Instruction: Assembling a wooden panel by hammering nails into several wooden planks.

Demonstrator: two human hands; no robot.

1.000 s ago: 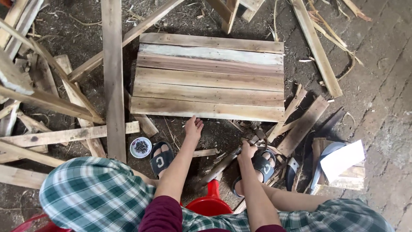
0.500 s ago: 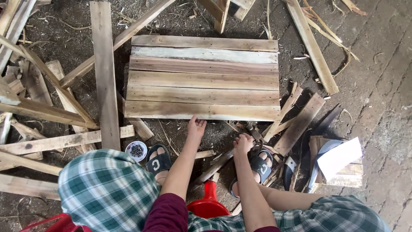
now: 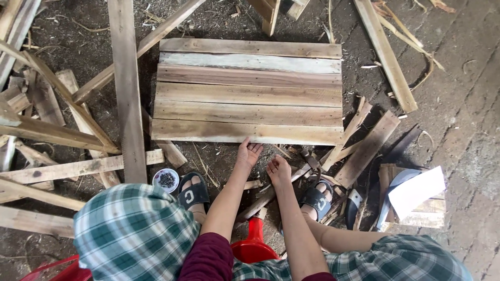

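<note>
While left fingers [image 3: 250, 151] splay on the panel [image 3: 249, 92] — right hand [image 3: 279, 170] curled.

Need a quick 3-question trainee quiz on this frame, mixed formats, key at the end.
1. True or false: the left hand touches the near edge of the rectangular panel of weathered wooden planks.
2. What sits in the small round white dish beside the person's left black sandal? A) dark nails B) water C) paint
3. Fill in: the right hand rests above a loose wooden ____ on the ground.

Key: 1 true; 2 A; 3 strip
</note>
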